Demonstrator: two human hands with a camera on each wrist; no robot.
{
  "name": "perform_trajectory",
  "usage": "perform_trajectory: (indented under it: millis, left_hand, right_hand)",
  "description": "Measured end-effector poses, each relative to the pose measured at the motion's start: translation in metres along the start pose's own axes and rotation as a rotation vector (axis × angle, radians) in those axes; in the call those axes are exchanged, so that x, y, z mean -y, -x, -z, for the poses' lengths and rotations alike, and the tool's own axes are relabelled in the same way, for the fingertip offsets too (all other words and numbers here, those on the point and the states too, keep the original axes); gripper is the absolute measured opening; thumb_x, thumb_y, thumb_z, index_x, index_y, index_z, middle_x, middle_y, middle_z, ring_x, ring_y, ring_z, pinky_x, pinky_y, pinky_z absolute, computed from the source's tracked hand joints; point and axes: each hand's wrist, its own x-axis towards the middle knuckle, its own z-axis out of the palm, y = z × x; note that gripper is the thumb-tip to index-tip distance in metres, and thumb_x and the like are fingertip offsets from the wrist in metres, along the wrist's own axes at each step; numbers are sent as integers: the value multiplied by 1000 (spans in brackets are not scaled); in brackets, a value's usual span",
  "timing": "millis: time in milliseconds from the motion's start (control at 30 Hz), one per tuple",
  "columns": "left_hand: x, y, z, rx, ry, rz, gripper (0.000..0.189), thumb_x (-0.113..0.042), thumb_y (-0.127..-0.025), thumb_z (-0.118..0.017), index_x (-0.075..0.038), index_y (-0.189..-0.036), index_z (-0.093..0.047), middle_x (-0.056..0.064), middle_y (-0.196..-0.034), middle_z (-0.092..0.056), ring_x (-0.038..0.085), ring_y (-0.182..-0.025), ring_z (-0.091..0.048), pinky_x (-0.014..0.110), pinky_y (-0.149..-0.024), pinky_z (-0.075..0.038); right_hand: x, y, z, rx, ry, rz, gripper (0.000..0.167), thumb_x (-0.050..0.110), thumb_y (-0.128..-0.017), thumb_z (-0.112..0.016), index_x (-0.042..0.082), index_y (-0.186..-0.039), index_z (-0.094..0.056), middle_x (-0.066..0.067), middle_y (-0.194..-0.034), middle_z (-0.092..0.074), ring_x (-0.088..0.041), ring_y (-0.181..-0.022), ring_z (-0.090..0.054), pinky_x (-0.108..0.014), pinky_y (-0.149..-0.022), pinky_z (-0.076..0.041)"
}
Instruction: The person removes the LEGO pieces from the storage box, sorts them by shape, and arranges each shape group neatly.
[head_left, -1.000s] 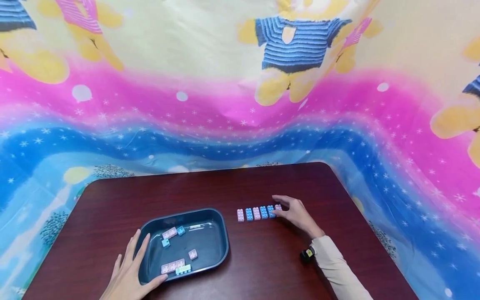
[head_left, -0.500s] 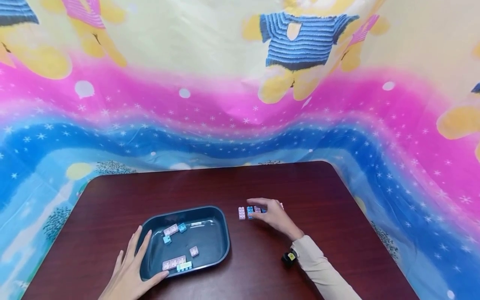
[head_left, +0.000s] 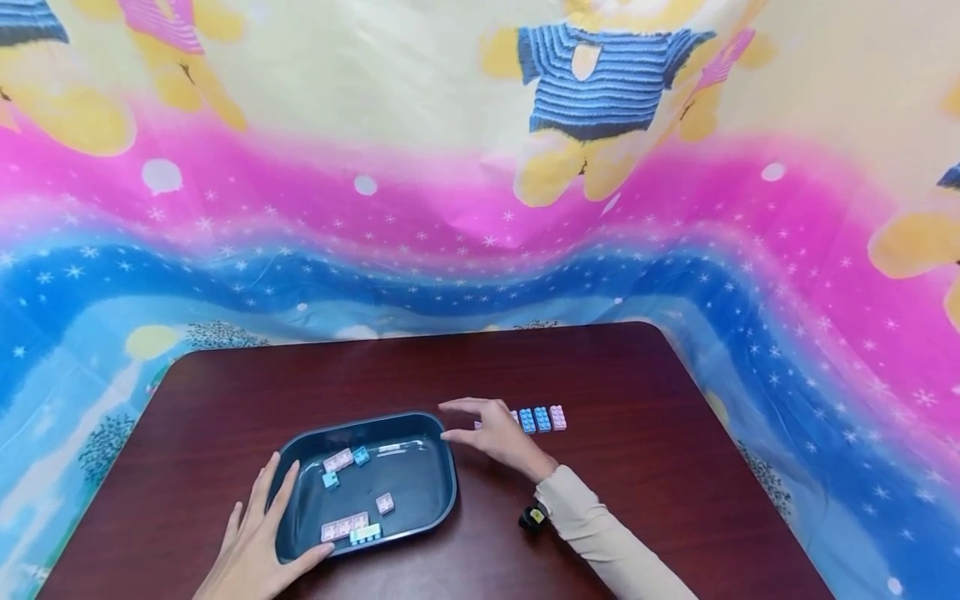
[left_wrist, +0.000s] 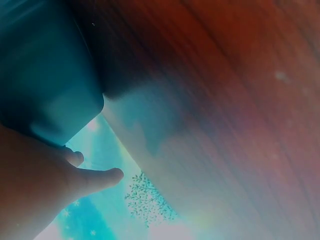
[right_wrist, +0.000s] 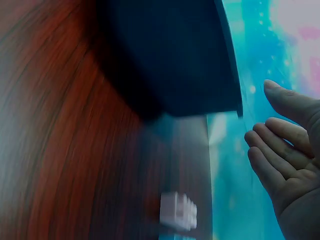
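My left hand (head_left: 251, 533) rests with spread fingers against the left end of a dark teal tray (head_left: 454, 479), its thumb at the near rim. Inside the tray lie several toy building bricks, among them a pink brick (head_left: 385, 503), a small blue brick (head_left: 361, 455) and a light blue brick (head_left: 366, 534). My right hand (head_left: 498, 437) hovers by the tray's far right corner, thumb and fingers apart, holding nothing. Behind it runs a row of pink and blue bricks, where a blue brick (head_left: 542, 419) and a pink brick (head_left: 558, 417) show; the row's left part is mostly hidden.
The dark red-brown table (head_left: 637, 375) has rounded far corners. A patterned cloth (head_left: 480, 208) hangs behind and beside it. On the right wrist sits a small black device (head_left: 533, 517). In the right wrist view, a pale pink brick (right_wrist: 175, 210) stands near the tray.
My right hand has moved left from the right end of the brick row to the tray's far right corner, uncovering the row's right end. My left hand has stayed at the tray.
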Motion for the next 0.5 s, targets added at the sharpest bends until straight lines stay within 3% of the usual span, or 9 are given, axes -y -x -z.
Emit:
perform_trajectory:
  millis: [300,500]
  left_hand:
    - [-1,-2,2,10,1,15,125,-66,-82,-80,-13,-171,-9,24,-172,0,58,-139,-30,91,-104,-14]
    - [-2,-1,3,13,-6,15,124,-66,-82,-79,-12,-171,-11,24,-171,-3,56,-141,-27,91,-103,-14]
  right_hand:
    - [31,-22,-29,111,-15,43,46,16,-97,-79,4,-140,-68,-9,-139,-69,-24,-131,-64,-43,-108,-53]
    - [45,-36,-50,150,21,66,44,16,-96,-80,4,-137,-71,-7,-137,-71,-12,-129,-63,-34,-104,-55]
